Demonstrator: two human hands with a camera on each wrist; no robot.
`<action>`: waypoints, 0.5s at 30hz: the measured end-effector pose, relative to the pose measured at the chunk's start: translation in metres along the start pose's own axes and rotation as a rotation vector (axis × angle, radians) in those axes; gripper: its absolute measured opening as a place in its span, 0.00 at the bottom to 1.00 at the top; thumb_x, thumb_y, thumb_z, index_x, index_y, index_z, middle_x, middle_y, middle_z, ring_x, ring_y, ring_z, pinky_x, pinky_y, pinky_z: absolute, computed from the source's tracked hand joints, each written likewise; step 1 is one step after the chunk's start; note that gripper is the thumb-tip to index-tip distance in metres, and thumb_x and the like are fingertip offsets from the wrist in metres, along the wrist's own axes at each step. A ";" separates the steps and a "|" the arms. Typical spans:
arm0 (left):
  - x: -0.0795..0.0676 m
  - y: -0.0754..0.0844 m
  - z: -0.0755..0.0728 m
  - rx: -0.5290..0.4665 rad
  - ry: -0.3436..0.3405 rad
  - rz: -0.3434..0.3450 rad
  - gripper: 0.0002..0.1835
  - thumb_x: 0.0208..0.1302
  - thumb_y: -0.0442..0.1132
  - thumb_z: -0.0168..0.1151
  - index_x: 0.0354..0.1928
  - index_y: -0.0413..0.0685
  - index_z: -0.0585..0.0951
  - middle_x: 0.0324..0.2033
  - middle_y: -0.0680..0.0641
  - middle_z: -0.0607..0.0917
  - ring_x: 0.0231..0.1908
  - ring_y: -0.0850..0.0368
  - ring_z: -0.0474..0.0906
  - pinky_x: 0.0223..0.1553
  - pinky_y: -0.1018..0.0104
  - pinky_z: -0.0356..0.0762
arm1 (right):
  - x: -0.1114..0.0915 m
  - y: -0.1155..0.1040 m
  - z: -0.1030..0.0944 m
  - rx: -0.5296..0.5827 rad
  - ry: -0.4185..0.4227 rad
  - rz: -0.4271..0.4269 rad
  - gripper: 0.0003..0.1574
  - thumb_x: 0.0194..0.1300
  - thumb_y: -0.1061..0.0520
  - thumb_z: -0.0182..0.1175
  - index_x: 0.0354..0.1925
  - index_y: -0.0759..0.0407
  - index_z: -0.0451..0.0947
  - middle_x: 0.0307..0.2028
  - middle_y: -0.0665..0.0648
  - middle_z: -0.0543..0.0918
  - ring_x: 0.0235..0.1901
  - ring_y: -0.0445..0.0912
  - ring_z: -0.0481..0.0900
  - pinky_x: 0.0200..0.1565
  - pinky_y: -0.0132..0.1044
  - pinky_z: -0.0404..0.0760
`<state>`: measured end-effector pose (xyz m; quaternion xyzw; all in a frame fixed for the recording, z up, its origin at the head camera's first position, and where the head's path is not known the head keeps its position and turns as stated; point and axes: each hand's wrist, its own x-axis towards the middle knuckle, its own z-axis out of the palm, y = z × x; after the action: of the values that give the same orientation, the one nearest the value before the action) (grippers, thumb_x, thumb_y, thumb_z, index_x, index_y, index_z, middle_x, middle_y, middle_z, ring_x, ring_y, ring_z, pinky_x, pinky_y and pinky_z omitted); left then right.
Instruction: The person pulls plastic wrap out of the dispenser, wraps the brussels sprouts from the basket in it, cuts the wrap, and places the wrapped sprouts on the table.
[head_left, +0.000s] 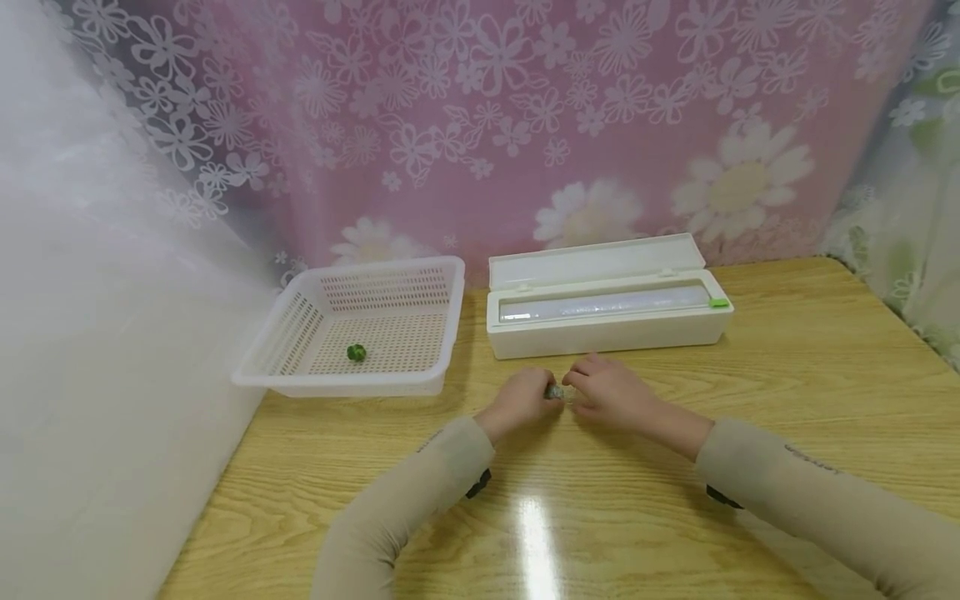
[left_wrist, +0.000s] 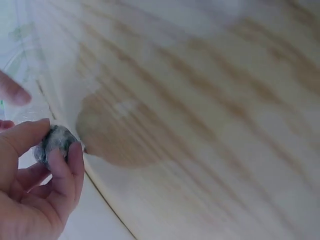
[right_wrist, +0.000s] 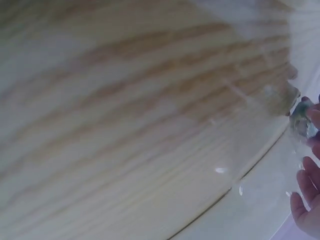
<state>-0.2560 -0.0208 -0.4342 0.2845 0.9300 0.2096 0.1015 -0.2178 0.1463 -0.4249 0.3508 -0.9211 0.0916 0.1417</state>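
A small green lump (left_wrist: 46,146), covered in clear film (left_wrist: 61,135), is pinched by the left hand (head_left: 522,402) in front of the white box (head_left: 611,338). The right hand (head_left: 613,393) is held just beside it; whether film is gripped there cannot be seen. The wrapping seems mostly done. One bare green bit (head_left: 357,353) is left in the basket (head_left: 352,382), seemingly not wrapped yet.

Glossy wood-grain table (head_left: 637,517), smooth plastic box (head_left: 607,337), perforated plastic basket (head_left: 345,383), shiny crinkled film (left_wrist: 61,137)
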 end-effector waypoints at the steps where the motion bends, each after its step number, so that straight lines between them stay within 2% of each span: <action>1: 0.000 0.000 -0.001 -0.018 -0.004 0.000 0.09 0.55 0.40 0.61 0.32 0.41 0.77 0.23 0.53 0.76 0.24 0.62 0.70 0.25 0.72 0.69 | 0.000 0.001 0.001 -0.027 -0.003 -0.018 0.20 0.45 0.55 0.66 0.38 0.62 0.76 0.36 0.56 0.77 0.41 0.53 0.72 0.43 0.48 0.71; 4: 0.001 -0.002 0.000 -0.085 -0.019 -0.027 0.12 0.56 0.41 0.61 0.38 0.41 0.75 0.29 0.51 0.78 0.28 0.62 0.72 0.29 0.72 0.70 | 0.000 0.002 0.004 -0.068 -0.015 -0.029 0.21 0.45 0.54 0.66 0.39 0.62 0.76 0.36 0.56 0.77 0.42 0.53 0.72 0.42 0.50 0.71; 6: -0.002 0.003 -0.006 -0.131 -0.037 -0.054 0.13 0.57 0.40 0.61 0.41 0.40 0.74 0.32 0.49 0.78 0.30 0.61 0.73 0.31 0.72 0.71 | -0.001 0.002 0.006 -0.081 -0.012 -0.023 0.21 0.45 0.55 0.67 0.39 0.62 0.76 0.36 0.56 0.78 0.42 0.53 0.73 0.41 0.50 0.72; 11: -0.003 0.004 -0.009 -0.184 -0.044 -0.023 0.13 0.56 0.40 0.61 0.39 0.42 0.73 0.32 0.49 0.78 0.29 0.62 0.72 0.27 0.75 0.69 | -0.002 0.004 0.008 -0.092 0.015 -0.022 0.18 0.44 0.58 0.69 0.35 0.62 0.77 0.33 0.56 0.78 0.38 0.51 0.75 0.39 0.49 0.73; 15: -0.002 0.005 -0.010 -0.190 -0.042 0.012 0.13 0.56 0.38 0.61 0.42 0.42 0.74 0.35 0.48 0.79 0.33 0.61 0.73 0.32 0.75 0.71 | -0.002 0.007 0.008 -0.072 0.049 -0.038 0.10 0.45 0.63 0.66 0.31 0.62 0.78 0.28 0.55 0.78 0.32 0.49 0.76 0.36 0.46 0.74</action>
<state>-0.2548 -0.0213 -0.4229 0.2834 0.9019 0.2912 0.1463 -0.2226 0.1503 -0.4337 0.3606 -0.9133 0.0643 0.1783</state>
